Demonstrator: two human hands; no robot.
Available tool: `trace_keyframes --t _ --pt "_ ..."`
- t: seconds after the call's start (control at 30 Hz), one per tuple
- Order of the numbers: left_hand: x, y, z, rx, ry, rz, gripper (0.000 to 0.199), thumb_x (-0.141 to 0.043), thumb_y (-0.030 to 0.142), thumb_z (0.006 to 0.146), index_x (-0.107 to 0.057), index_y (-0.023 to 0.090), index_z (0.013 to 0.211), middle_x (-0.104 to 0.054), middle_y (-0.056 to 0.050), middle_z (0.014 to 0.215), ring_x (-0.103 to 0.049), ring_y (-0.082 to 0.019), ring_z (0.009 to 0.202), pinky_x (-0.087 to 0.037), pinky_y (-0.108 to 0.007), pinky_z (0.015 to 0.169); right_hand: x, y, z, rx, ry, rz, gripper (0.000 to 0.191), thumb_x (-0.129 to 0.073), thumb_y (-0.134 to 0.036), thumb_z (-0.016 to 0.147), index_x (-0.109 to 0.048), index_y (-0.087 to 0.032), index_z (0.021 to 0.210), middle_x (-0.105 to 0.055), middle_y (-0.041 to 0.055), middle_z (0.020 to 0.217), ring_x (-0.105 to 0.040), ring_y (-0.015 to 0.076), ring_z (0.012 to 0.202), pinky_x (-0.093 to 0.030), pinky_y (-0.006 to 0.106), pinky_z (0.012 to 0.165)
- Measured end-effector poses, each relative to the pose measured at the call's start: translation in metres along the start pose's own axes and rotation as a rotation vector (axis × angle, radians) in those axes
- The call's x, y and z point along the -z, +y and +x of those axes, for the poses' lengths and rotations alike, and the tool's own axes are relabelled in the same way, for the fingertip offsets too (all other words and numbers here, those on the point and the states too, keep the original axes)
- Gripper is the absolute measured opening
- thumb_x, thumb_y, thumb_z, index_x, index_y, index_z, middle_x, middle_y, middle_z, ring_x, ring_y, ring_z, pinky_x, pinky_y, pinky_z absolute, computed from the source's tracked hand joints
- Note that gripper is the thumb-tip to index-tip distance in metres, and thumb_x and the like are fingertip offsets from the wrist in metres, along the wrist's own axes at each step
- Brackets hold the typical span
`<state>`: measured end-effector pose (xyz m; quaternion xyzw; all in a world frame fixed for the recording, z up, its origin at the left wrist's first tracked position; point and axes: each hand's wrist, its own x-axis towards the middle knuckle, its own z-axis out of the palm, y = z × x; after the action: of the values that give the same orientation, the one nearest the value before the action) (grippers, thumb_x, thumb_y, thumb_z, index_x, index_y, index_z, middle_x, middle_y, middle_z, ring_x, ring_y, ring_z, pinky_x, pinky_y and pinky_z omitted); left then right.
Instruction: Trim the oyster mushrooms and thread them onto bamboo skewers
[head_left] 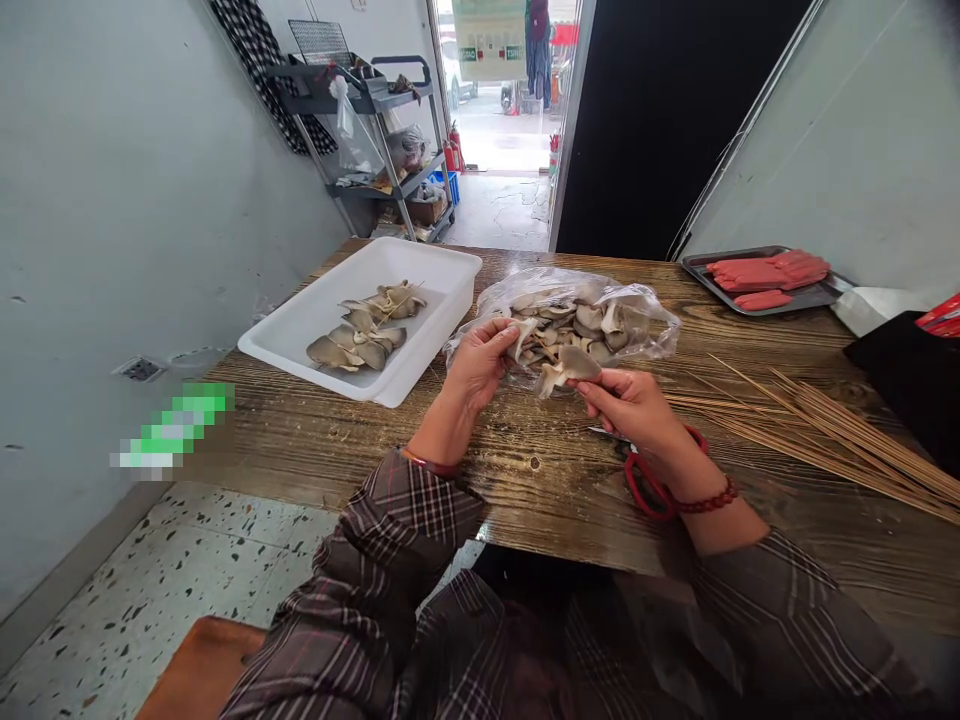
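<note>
My left hand (480, 368) pinches a pale piece of mushroom (523, 338) between thumb and fingers. Just to its right, my right hand (626, 402) grips a grey-capped mushroom (576, 366) by the edge of its cap, its pale stem pointing left. Both hands are over the near edge of a clear plastic bag (652, 318) full of loose mushrooms (592, 322). In the white tray (266, 340) on the left lie mushroom pieces (356, 345) in two bunches. Red-handled scissors (641, 490) rest on the table, partly hidden beneath my right wrist.
Thin wooden skewers (840, 425) are spread over the right side of the wooden table (517, 500). Behind them, a dark tray (806, 297) holds pink-red sticks (765, 275). A black item (911, 385) lies at the far right. A shelf cart (375, 105) stands beyond the table.
</note>
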<state>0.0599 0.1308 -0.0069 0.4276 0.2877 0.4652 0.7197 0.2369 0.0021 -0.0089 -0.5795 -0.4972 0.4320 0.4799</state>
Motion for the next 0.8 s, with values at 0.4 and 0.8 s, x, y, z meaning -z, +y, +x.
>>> trace_keyframes --t 0.4,0.8 --pt "-0.0027 -0.0004 -0.0014 -0.017 -0.016 0.027 0.034 -0.090 0.031 0.058 -0.066 0.014 0.074 -0.064 0.003 0.065 -0.053 -0.005 0.054 -0.041 -0.019 0.051 0.0008 0.0041 0.0026 -0.047 0.008 0.038 0.053 -0.073 -0.063 0.070 -0.073 -0.013 0.089 -0.056 -0.0035 0.054 -0.039 0.0052 0.035 -0.026 0.020 0.034" --pt "0.0014 0.0042 -0.0022 0.010 -0.129 0.002 0.031 -0.090 0.029 0.060 -0.068 0.013 0.073 -0.068 0.000 0.067 -0.058 -0.006 0.059 -0.046 -0.019 0.058 0.0019 0.0056 0.0013 -0.033 -0.024 0.090 0.051 -0.075 -0.062 0.071 -0.074 -0.014 0.089 -0.055 -0.0037 0.053 -0.038 0.0050 0.035 -0.027 0.020 0.034"
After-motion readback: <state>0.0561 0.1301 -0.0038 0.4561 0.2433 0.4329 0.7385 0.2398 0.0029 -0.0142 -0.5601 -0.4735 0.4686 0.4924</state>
